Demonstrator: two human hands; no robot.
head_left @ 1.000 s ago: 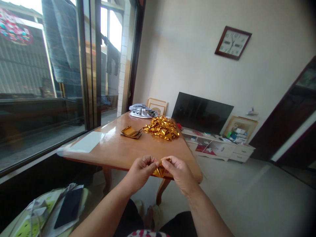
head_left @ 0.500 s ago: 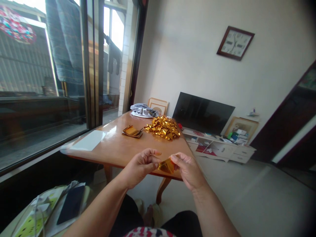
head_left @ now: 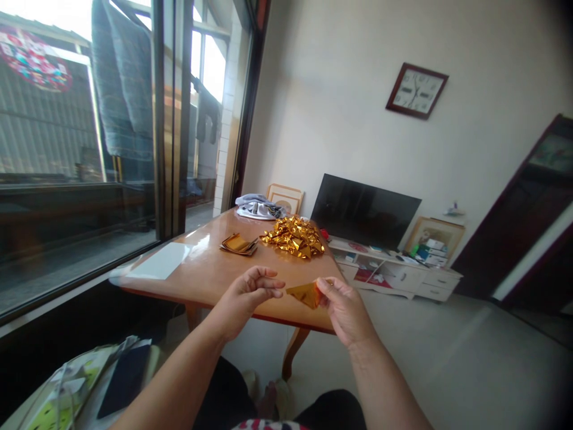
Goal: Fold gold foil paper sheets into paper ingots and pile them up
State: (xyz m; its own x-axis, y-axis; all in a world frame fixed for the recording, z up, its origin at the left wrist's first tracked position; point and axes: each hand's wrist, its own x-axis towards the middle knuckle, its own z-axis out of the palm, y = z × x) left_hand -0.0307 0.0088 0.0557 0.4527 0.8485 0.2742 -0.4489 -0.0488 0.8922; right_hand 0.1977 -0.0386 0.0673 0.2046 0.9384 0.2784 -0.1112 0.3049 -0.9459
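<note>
free: bare table (head_left: 215, 272) top at frame centre, ahead of both hands | blocked: gold foil pile (head_left: 294, 237) and flat foil stack (head_left: 238, 243) at far centre | left: window frame (head_left: 168, 119)

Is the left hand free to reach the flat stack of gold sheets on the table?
Probably yes: the left hand is open and holds nothing, and bare table lies between it and the stack of gold sheets.

Two hands (head_left: 295, 301), one folded gold piece (head_left: 305, 294), one gold heap (head_left: 293, 237), one flat gold-sheet stack (head_left: 239, 243).
</note>
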